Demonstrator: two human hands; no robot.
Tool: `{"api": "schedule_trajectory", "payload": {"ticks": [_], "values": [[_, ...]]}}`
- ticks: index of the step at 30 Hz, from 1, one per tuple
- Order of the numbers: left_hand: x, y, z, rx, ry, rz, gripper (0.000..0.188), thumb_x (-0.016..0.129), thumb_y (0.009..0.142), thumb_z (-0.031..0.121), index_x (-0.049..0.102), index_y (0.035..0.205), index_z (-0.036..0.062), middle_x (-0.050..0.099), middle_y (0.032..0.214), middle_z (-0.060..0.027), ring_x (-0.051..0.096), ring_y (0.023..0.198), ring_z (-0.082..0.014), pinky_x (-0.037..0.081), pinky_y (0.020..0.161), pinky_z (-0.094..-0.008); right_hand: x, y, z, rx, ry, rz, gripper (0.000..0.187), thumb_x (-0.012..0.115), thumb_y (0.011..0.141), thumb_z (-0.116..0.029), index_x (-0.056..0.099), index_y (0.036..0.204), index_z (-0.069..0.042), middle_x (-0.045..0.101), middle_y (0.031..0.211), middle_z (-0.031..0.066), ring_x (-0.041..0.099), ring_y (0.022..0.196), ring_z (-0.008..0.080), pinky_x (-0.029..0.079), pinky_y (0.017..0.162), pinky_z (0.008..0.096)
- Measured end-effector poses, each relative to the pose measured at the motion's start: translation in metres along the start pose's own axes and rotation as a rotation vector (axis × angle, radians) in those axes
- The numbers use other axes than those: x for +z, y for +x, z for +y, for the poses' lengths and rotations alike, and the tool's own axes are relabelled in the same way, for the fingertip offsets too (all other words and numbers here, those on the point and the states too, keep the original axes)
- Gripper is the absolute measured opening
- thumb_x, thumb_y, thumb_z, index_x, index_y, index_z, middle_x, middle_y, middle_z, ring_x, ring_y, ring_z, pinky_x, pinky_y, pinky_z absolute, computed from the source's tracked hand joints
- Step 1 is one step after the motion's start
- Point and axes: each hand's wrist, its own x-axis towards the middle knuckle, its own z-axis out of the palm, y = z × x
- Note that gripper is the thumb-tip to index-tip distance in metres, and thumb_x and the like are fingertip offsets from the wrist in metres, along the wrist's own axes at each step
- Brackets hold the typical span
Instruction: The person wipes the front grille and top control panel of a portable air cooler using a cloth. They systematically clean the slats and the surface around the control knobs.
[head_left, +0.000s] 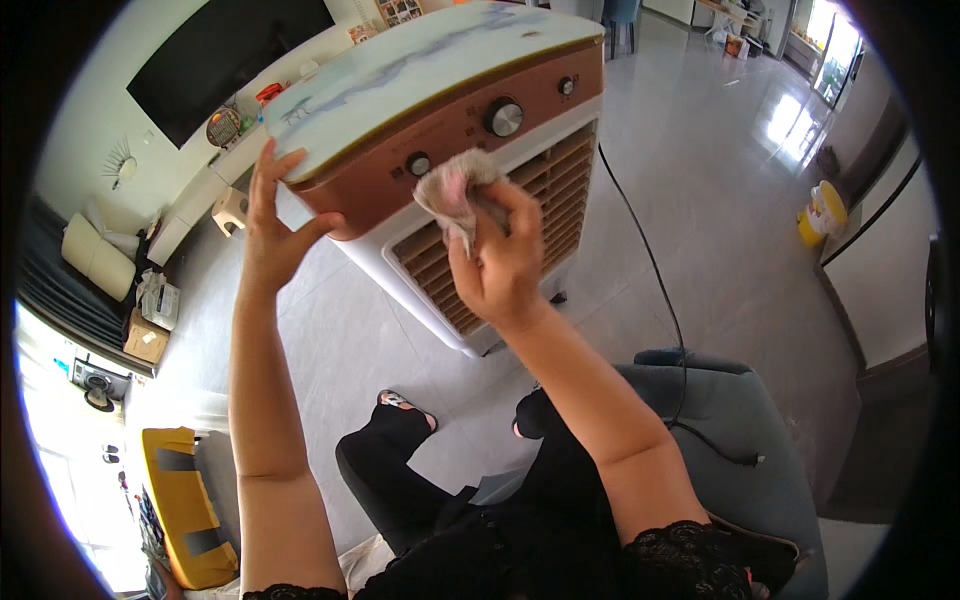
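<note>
In front of me stands an air cooler (449,192) with a copper-coloured control panel, several silver-and-black knobs, a slatted front grille (560,190) and a marbled white top (440,65). My left hand (280,220) rests on its front left corner, thumb on the copper panel and fingers stretched up along the side to the top edge. Crumpled in my right hand (508,262) is a greyish cloth (458,192). That hand is closed round the cloth, just below the panel between the left knob (418,164) and the large middle knob (503,117), over the upper grille.
A black power cord (655,262) runs from the cooler to a grey-blue chair (740,430) at right, its plug lying on the seat. A yellow-and-white bucket (822,212) stands by the right wall. Left are a small stool (230,210), cardboard boxes (147,336) and a yellow chair (185,500).
</note>
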Motion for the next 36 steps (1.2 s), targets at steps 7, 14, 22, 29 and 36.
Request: {"api": "schedule_trajectory", "payload": {"ticks": [7,14,22,29,36], "values": [[-0.035,0.002,-0.057,-0.036,-0.001,-0.076,0.098,0.083,0.071,0.035,0.027,0.150,0.0207,0.042,0.148,-0.0069,0.036,0.138,-0.0336,0.032,0.110,-0.0533,0.054,-0.071,0.001,-0.120,0.143,-0.235,0.032,0.063,0.075,-0.012,0.067,0.105,-0.001,0.052,0.121,0.0168,0.050,0.108,0.0347,0.043,0.091,0.0429],[-0.063,0.013,-0.115,-0.183,-0.005,-0.104,0.076,0.078,0.079,0.027,0.039,0.144,0.0205,0.036,0.151,-0.0107,0.033,0.139,-0.0271,0.028,0.114,-0.0438,0.064,-0.069,0.069,0.253,-0.040,0.120,0.032,0.058,0.091,-0.016,0.062,0.121,-0.004,0.053,0.123,0.0213,0.051,0.115,0.0356,0.042,0.097,0.0443],[-0.067,0.023,-0.146,-0.179,0.032,-0.153,0.076,0.074,0.082,0.023,0.034,0.147,0.0223,0.033,0.152,-0.0095,0.028,0.142,-0.0289,0.029,0.113,-0.0432,0.077,-0.039,0.090,0.139,-0.226,-0.348,0.023,0.062,0.081,-0.021,0.066,0.095,-0.003,0.057,0.102,0.0155,0.061,0.087,0.0316,0.051,0.072,0.0429],[-0.060,0.022,-0.134,-0.366,-0.124,-0.152,0.078,0.073,0.085,0.025,0.028,0.149,0.0274,0.038,0.148,-0.0198,0.037,0.137,-0.0353,0.040,0.105,-0.0444,0.143,-0.023,0.003,0.326,-0.405,-1.017,0.036,0.062,0.079,-0.032,0.061,0.103,-0.005,0.056,0.100,0.0180,0.067,0.076,0.0318,0.056,0.065,0.0450],[-0.014,-0.041,-0.138,-0.352,-0.040,0.315,0.079,0.067,0.091,0.028,0.018,0.153,0.0159,0.044,0.141,-0.0238,0.050,0.125,-0.0304,0.044,0.100,-0.0422,0.110,0.000,0.046,0.503,-0.434,-0.983,0.047,0.061,0.078,-0.042,0.062,0.115,-0.013,0.065,0.094,0.0157,0.066,0.089,0.0355,0.051,0.078,0.0492]]}}
